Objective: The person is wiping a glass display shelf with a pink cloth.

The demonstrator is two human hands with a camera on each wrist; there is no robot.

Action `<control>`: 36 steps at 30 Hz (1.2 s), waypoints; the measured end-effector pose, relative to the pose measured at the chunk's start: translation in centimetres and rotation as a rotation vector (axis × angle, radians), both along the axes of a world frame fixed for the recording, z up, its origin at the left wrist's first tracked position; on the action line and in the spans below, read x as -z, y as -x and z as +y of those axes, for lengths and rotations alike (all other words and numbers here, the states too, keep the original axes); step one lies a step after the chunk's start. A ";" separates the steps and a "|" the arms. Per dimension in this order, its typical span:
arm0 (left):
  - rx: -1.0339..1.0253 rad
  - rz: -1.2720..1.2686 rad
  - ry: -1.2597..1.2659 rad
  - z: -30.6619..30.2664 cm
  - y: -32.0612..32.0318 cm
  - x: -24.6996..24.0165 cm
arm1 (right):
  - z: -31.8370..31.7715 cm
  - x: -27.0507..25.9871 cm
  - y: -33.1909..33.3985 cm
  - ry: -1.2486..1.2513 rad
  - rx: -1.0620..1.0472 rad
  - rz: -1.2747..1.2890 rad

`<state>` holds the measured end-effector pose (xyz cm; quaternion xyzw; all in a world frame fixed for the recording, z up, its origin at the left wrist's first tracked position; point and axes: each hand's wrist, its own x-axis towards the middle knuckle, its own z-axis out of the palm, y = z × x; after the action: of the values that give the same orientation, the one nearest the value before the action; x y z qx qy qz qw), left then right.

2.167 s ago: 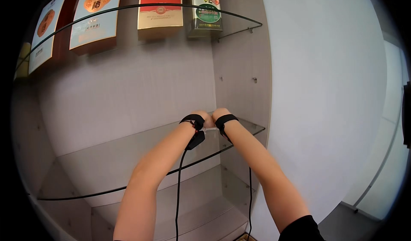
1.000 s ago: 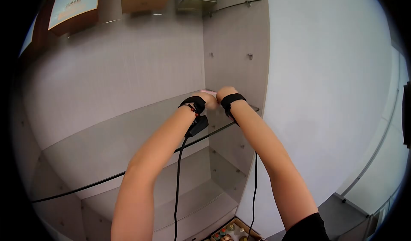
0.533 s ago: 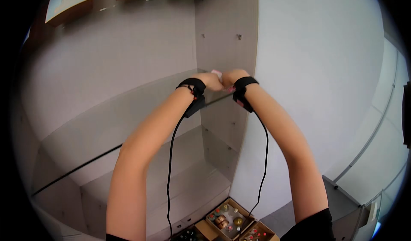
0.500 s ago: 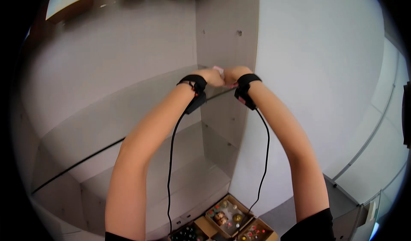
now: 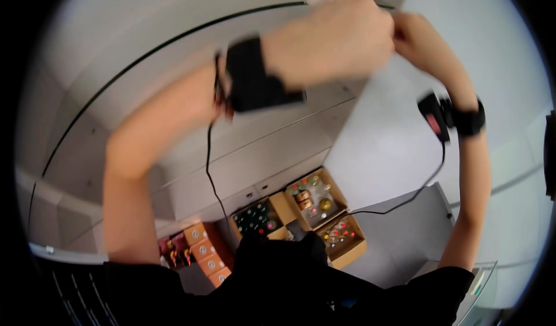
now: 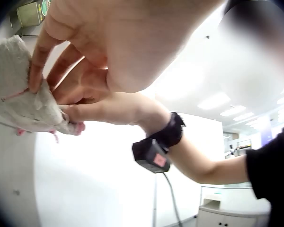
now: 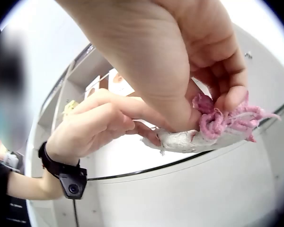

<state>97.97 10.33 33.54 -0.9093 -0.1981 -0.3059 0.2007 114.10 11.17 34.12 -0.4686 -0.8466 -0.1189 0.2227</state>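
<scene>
greyish-white cloth with pink, fringe-like edging [image 6: 14, 90] was held in front of a pale cabinet, close to the dark front edge of a glass shelf [image 5: 249, 11]; whether it touched the glass, i cannot tell. the left hand [image 5: 330, 45] grasped its white part with bent fingers, while the right hand [image 5: 423, 42] pinched the bunched pink edging between thumb and curled fingers. lower down stood open cardboard boxes [image 5: 350, 259] holding bottles, beside orange boxes [image 5: 202, 249].
</scene>
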 end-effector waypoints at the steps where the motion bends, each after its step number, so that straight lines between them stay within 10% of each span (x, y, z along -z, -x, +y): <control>1: 0.016 -0.001 -0.186 -0.8 0.5 2.6 | -1.7 1.6 0.9 -0.034 -0.045 -0.019; 11: -0.476 0.168 0.607 -14.4 13.7 26.0 | -8.6 28.7 14.9 0.774 -0.522 0.213; 17: -0.806 -0.322 0.551 -18.4 24.2 21.6 | -8.1 25.2 28.9 0.756 -0.833 0.215; 26: -1.451 -0.160 0.367 -14.5 43.0 26.0 | -5.7 30.0 52.7 0.053 -0.820 0.214; 36: -1.663 -0.115 0.282 -12.2 47.7 32.4 | -6.9 31.8 56.3 -0.016 -0.559 0.090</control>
<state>50.31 -1.86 1.11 -0.4670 -0.8491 -0.0769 0.2346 57.82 4.23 2.34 -0.2198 -0.9313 -0.0385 0.2877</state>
